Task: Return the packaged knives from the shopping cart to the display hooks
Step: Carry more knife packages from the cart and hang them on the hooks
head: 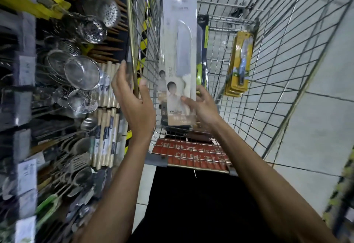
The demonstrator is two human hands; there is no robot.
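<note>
Tall white card-and-clear-plastic knife pack [179, 55] upright mid-frame over the silver wire shopping cart [268, 70], pinched at its lower end by the right hand [203, 108], thumb in front, fingers curled behind. Beside its left edge the left hand [132, 97], open, fingers straight; can't tell if touching. Probably light, stiff and slick, wobbly up top, so worth steadying higher. Also a yellow knife pack [240, 60] leaning in the cart at right; steel mesh strainers [82, 70] crowding the rack at left, pale tiled floor [316, 108] far right.

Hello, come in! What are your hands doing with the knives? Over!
Right hand pinches white knife pack, upright. Left hand open beside it. Yellow knife packs lean in cart.
</note>
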